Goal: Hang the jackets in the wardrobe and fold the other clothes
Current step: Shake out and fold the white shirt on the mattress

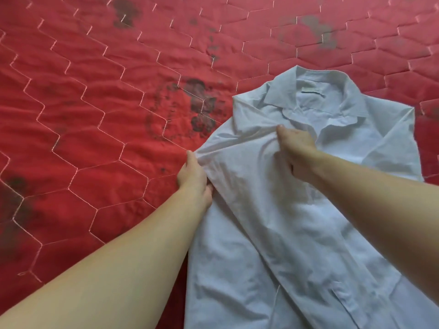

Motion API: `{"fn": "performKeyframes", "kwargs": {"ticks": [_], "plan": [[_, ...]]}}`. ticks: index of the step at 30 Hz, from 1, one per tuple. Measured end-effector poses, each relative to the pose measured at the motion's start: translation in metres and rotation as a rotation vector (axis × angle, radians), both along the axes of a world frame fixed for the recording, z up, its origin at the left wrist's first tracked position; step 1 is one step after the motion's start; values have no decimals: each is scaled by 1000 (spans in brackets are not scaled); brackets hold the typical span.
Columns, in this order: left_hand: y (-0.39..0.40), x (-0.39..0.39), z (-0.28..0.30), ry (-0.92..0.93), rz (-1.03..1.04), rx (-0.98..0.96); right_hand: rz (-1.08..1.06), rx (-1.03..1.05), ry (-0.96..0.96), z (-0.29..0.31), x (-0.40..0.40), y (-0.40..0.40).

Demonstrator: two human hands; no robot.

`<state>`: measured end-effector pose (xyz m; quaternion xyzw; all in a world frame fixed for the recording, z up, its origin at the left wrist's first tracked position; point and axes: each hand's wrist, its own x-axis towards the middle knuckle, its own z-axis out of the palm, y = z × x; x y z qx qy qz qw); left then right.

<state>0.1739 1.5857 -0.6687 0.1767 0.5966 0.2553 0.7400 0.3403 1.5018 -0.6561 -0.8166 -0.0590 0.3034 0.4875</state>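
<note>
Both hands pinch the white shirt [297, 210]: left hand [194, 176] grips the folded side edge below the collar [313, 100], right hand [294, 143] bunches cloth just under that collar; the shirt lies flat on the red quilt [95, 115], spreading down from the collar; it looks light, limp and crease-prone, so seams and edges likely make the best holds.

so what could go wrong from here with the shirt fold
1. The left hand and right hand both grip bunched fabric of the white shirt, so creases could get pressed into the fold.
2. The collar already lies twisted; pulling leftward may skew it further.
3. The red quilt shows dark blotches beside the shirt, which might mark it if they are not dry.
</note>
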Motion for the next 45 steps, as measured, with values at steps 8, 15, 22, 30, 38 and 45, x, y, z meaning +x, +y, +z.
{"fn": "performKeyframes", "kwargs": {"ticks": [8, 15, 22, 30, 38, 45], "plan": [[-24, 0, 14, 665, -314, 1170, 395, -320, -459, -7, 2, -6], [-27, 49, -16, 877, -1548, 1388, 242, -340, -731, 19, 77, -29], [-28, 40, -34, 965, -1484, 1491, 267, -602, -666, 22, 147, -22], [-29, 39, -36, 941, -1345, 1615, 67, -570, -403, 8, 187, 5], [-27, 41, -35, 1003, -1456, 1498, 109, -87, -766, 24, 108, -42], [-78, 29, 10, 397, -922, 1171, 124, 113, -807, 21, -12, -162]]}}
